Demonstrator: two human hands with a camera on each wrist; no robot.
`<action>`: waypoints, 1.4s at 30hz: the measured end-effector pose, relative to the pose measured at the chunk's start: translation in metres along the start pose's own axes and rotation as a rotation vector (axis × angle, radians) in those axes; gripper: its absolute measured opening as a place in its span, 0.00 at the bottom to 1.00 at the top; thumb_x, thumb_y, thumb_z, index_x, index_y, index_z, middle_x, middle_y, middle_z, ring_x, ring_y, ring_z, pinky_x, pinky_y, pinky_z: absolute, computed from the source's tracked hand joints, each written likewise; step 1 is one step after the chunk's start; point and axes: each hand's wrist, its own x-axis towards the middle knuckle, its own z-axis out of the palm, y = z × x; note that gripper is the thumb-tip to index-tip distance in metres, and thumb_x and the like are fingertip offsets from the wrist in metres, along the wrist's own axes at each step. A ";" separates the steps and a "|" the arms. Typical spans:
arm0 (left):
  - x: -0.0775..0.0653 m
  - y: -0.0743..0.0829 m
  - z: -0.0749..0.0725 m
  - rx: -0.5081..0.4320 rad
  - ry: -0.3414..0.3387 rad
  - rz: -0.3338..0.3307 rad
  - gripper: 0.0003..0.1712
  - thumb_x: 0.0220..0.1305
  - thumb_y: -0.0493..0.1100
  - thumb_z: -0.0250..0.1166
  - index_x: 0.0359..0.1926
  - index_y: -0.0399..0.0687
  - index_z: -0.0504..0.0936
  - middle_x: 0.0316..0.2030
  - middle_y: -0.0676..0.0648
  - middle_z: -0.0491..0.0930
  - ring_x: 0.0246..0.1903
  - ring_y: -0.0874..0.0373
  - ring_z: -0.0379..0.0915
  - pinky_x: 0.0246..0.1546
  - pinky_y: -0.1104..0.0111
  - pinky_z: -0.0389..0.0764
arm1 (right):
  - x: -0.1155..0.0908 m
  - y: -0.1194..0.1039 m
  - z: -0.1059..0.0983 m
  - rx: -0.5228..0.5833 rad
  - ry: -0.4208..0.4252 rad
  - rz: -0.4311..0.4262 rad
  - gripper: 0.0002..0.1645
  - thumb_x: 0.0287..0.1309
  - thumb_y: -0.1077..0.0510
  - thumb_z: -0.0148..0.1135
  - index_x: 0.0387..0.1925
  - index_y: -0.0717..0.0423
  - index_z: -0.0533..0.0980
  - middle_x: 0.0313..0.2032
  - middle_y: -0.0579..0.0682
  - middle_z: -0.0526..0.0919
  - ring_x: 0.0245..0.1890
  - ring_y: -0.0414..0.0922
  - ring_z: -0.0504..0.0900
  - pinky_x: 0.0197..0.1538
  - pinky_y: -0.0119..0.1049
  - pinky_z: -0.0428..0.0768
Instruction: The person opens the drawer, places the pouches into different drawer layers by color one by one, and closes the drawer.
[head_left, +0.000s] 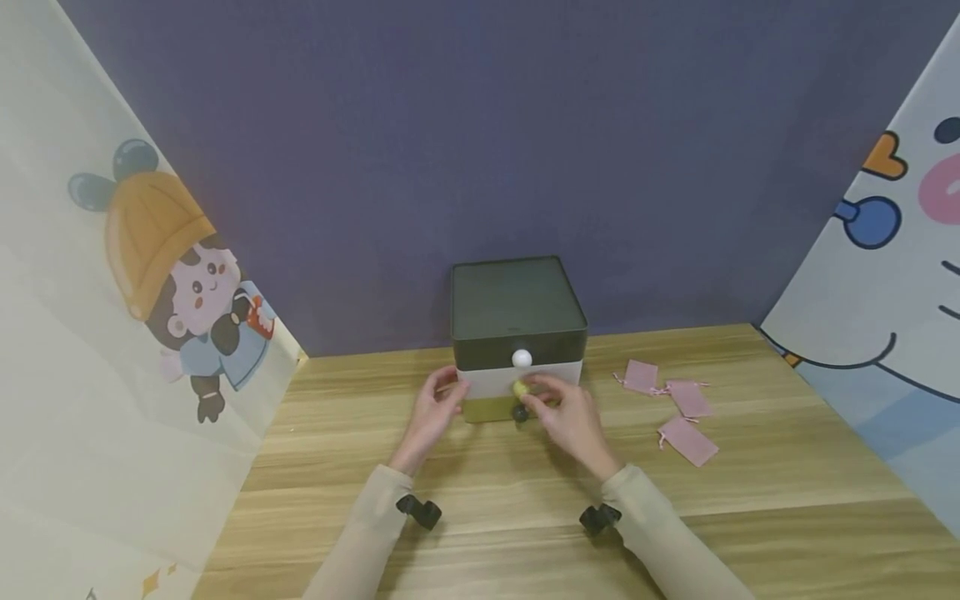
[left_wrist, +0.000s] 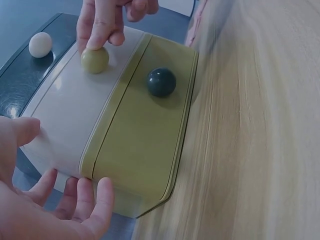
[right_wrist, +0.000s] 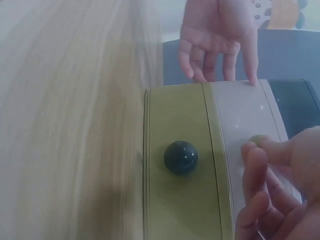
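A small three-tier drawer box [head_left: 517,296] stands against the back partition. Its top drawer is dark with a white knob [head_left: 522,358], the middle drawer [left_wrist: 67,100] is white with a yellow-green knob [left_wrist: 95,61], and the bottom drawer [left_wrist: 145,130] is olive with a dark round knob [left_wrist: 161,82]. My right hand [head_left: 570,421] pinches the yellow-green knob between thumb and finger. At the box's left side, my left hand [head_left: 433,410] touches the casing, its thumb near the white drawer's front edge and its fingers extended along the side. All drawers look closed.
Three pink drawstring pouches, one nearer the front [head_left: 688,442], one in the middle [head_left: 690,398] and one at the back [head_left: 641,377], lie right of the box on the wooden table [head_left: 495,533]. A dark partition [head_left: 495,150] rises behind; printed panels stand left and right.
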 end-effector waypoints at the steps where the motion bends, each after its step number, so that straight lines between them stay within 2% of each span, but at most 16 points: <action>1: 0.000 0.000 0.000 0.002 0.000 0.001 0.33 0.78 0.47 0.65 0.75 0.39 0.68 0.71 0.35 0.73 0.67 0.42 0.75 0.60 0.53 0.84 | 0.000 0.001 0.000 0.036 -0.014 0.015 0.19 0.64 0.58 0.76 0.56 0.51 0.86 0.35 0.53 0.94 0.26 0.50 0.89 0.20 0.31 0.77; 5: 0.001 -0.001 0.001 -0.001 0.000 -0.002 0.33 0.77 0.47 0.65 0.76 0.39 0.67 0.71 0.35 0.73 0.67 0.42 0.75 0.59 0.57 0.84 | -0.003 0.008 0.000 0.151 -0.081 0.094 0.22 0.66 0.57 0.75 0.59 0.56 0.82 0.33 0.60 0.92 0.19 0.57 0.84 0.15 0.29 0.74; 7: 0.001 -0.001 0.001 -0.001 0.000 0.001 0.33 0.77 0.46 0.65 0.75 0.38 0.67 0.71 0.35 0.73 0.66 0.41 0.75 0.57 0.59 0.84 | -0.005 0.011 0.000 0.167 -0.100 0.128 0.22 0.66 0.57 0.75 0.58 0.57 0.82 0.32 0.61 0.91 0.17 0.56 0.83 0.16 0.29 0.74; 9: 0.001 -0.001 0.001 -0.002 0.004 0.001 0.33 0.78 0.46 0.64 0.75 0.37 0.67 0.70 0.34 0.73 0.66 0.41 0.75 0.56 0.61 0.84 | -0.005 0.016 0.001 0.140 -0.097 0.125 0.19 0.65 0.57 0.75 0.55 0.58 0.83 0.34 0.60 0.92 0.20 0.52 0.85 0.18 0.30 0.77; 13: 0.000 -0.003 0.001 0.006 0.003 -0.008 0.33 0.78 0.47 0.64 0.76 0.37 0.67 0.71 0.34 0.73 0.66 0.40 0.76 0.56 0.60 0.85 | -0.005 0.025 0.004 0.030 -0.104 0.076 0.13 0.64 0.57 0.76 0.48 0.54 0.87 0.40 0.52 0.94 0.37 0.49 0.92 0.38 0.37 0.89; 16: 0.000 -0.005 0.001 0.020 0.000 -0.014 0.33 0.79 0.47 0.63 0.76 0.38 0.67 0.71 0.33 0.73 0.64 0.39 0.78 0.58 0.54 0.86 | -0.006 0.030 0.006 -0.038 -0.147 0.055 0.12 0.65 0.55 0.74 0.49 0.50 0.88 0.44 0.48 0.94 0.46 0.50 0.92 0.53 0.46 0.90; 19: -0.001 -0.006 0.000 0.027 -0.004 -0.026 0.34 0.78 0.49 0.64 0.77 0.40 0.67 0.71 0.33 0.73 0.63 0.38 0.78 0.60 0.48 0.86 | -0.008 0.032 0.007 -0.056 -0.188 0.062 0.13 0.67 0.54 0.73 0.52 0.49 0.87 0.47 0.47 0.93 0.50 0.52 0.92 0.57 0.53 0.88; 22: -0.002 -0.006 0.000 0.032 -0.016 -0.034 0.35 0.78 0.50 0.64 0.79 0.42 0.66 0.71 0.32 0.72 0.63 0.35 0.78 0.61 0.45 0.85 | -0.008 0.034 0.008 -0.057 -0.205 0.065 0.14 0.68 0.54 0.72 0.53 0.50 0.87 0.49 0.48 0.93 0.50 0.53 0.91 0.58 0.54 0.88; 24: -0.003 -0.006 0.000 0.031 -0.024 -0.041 0.36 0.78 0.50 0.64 0.79 0.43 0.65 0.72 0.32 0.72 0.64 0.34 0.78 0.61 0.44 0.85 | -0.008 0.034 0.009 -0.055 -0.211 0.067 0.14 0.68 0.54 0.72 0.53 0.50 0.86 0.48 0.48 0.93 0.50 0.51 0.92 0.56 0.51 0.89; 27: -0.006 -0.007 0.000 0.036 -0.029 -0.054 0.37 0.78 0.51 0.64 0.80 0.45 0.65 0.72 0.31 0.72 0.62 0.33 0.79 0.61 0.44 0.85 | -0.008 0.035 0.010 -0.035 -0.221 0.085 0.16 0.66 0.55 0.74 0.53 0.50 0.86 0.47 0.49 0.93 0.43 0.47 0.93 0.48 0.43 0.91; 30: -0.007 -0.008 -0.001 0.052 -0.031 -0.058 0.38 0.78 0.53 0.65 0.80 0.47 0.65 0.72 0.31 0.73 0.59 0.33 0.81 0.59 0.44 0.85 | -0.009 0.036 0.010 -0.026 -0.220 0.095 0.16 0.63 0.55 0.77 0.52 0.50 0.86 0.44 0.48 0.93 0.40 0.44 0.92 0.43 0.38 0.89; 37: -0.008 -0.009 -0.002 0.064 -0.045 -0.068 0.39 0.78 0.55 0.64 0.82 0.50 0.64 0.72 0.31 0.71 0.59 0.35 0.81 0.58 0.46 0.86 | -0.008 0.036 0.014 -0.067 -0.179 0.044 0.14 0.61 0.54 0.78 0.48 0.49 0.86 0.41 0.46 0.93 0.48 0.50 0.92 0.60 0.56 0.86; 42: -0.008 -0.009 -0.004 0.078 -0.048 -0.073 0.39 0.78 0.57 0.62 0.82 0.52 0.62 0.73 0.32 0.71 0.60 0.36 0.80 0.58 0.48 0.86 | -0.007 0.032 0.016 -0.069 -0.157 0.030 0.14 0.60 0.55 0.79 0.47 0.50 0.87 0.43 0.48 0.94 0.49 0.52 0.92 0.60 0.56 0.86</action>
